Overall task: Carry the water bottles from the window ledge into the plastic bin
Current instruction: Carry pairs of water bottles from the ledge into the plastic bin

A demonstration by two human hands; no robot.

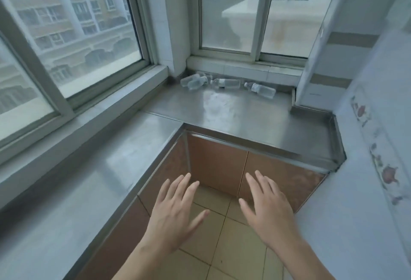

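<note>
Here the person's two bare hands hang in the lower middle of the view, palms down over the tan floor tiles [222, 235], and neither one touches anything. The left hand [175, 210] sits at about 7 o'clock from the frame's centre, its fingers spread wide and the thumb angled out toward the right. The right hand [266, 208] sits at about 5 o'clock, likewise flat with the fingers fanned apart; both are empty.

The water bottles lie well apart from the hands, up near 12 o'clock, on the steel counter [233, 113] that runs below the window ledge [244, 68], close against the tiled step at the back. All of them rest on their sides. At the left, near the corner pillar [171, 24], a small cluster of bottles [193, 82] lies touching or overlapping (how many exactly is hard to tell through the clear plastic). Just to the right of that cluster lies a single bottle [225, 83], roughly level across the view. Farther right again, toward 1 o'clock, another bottle [260, 89] lies slightly tilted, its cap end pointing left.

The counter wraps in an L shape: one leg stretches along the large window [77, 35] at 9 to 10 o'clock, the other crosses beneath the smaller window [255, 13] at 12 o'clock. Brown cabinet doors [222, 168] stand under the counter, directly beyond the fingertips. A pale tiled wall [367, 168] with flower decals fills the 3 o'clock side.
</note>
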